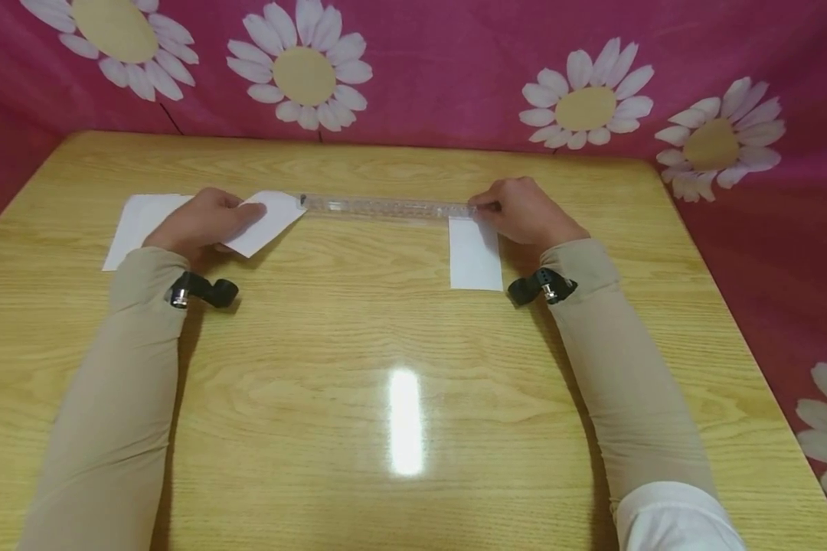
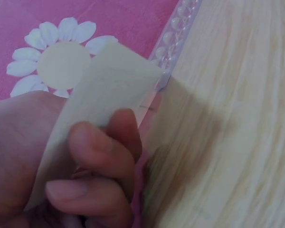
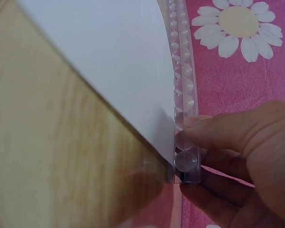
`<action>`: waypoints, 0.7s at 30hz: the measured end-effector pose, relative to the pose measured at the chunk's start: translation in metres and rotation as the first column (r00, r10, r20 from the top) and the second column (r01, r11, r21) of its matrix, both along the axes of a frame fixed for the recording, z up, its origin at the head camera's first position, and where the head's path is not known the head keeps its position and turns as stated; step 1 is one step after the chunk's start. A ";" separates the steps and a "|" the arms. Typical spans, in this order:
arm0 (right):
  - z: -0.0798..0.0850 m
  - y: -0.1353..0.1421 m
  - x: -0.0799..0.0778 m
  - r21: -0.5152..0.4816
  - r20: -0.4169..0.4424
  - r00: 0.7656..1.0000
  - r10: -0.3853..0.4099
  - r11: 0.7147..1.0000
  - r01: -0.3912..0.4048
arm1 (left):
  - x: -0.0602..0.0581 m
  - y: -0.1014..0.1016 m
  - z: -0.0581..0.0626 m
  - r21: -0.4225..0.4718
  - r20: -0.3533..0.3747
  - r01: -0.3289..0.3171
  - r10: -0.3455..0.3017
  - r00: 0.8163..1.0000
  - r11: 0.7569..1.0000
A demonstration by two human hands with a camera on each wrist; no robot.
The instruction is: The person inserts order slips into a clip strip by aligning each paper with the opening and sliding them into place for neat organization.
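A long, narrow clear plastic case (image 1: 386, 207) filled with a row of clear balls runs left to right between my hands. My right hand (image 1: 524, 214) pinches its right end, thumb on the near face and fingers behind, as the right wrist view shows. My left hand (image 1: 210, 222) grips a white card (image 1: 273, 218), thumb on top and fingers curled beneath. One corner of that card meets the left end of the case. From the right end of the case another white card (image 1: 475, 256) extends toward me, its upper edge against the case.
A white sheet (image 1: 138, 218) lies left of my left hand, partly hidden by it. The wooden table (image 1: 331, 352) meets a pink cloth with daisies (image 1: 441, 84) along its back and right sides. A bright light reflection shows mid-table.
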State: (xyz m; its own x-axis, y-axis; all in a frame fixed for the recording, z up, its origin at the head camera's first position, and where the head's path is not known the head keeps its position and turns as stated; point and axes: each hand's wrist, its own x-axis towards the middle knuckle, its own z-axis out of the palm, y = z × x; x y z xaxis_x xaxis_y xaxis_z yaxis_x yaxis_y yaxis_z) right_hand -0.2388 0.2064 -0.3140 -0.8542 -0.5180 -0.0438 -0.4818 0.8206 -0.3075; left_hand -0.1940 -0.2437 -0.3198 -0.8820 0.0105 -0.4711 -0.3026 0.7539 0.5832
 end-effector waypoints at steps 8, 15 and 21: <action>-0.002 0.000 -0.001 -0.004 -0.003 1.000 0.005 1.000 -0.005 | 0.002 0.008 -0.001 0.013 0.048 -0.029 0.028 0.998 0.999; -0.001 0.001 -0.001 -0.009 0.006 1.000 0.005 1.000 -0.005 | 0.006 0.012 -0.001 0.059 0.046 -0.069 0.067 0.997 0.996; 0.000 0.001 -0.002 -0.010 0.011 1.000 0.001 1.000 0.000 | 0.009 0.018 0.000 0.080 0.040 -0.095 0.092 0.995 0.992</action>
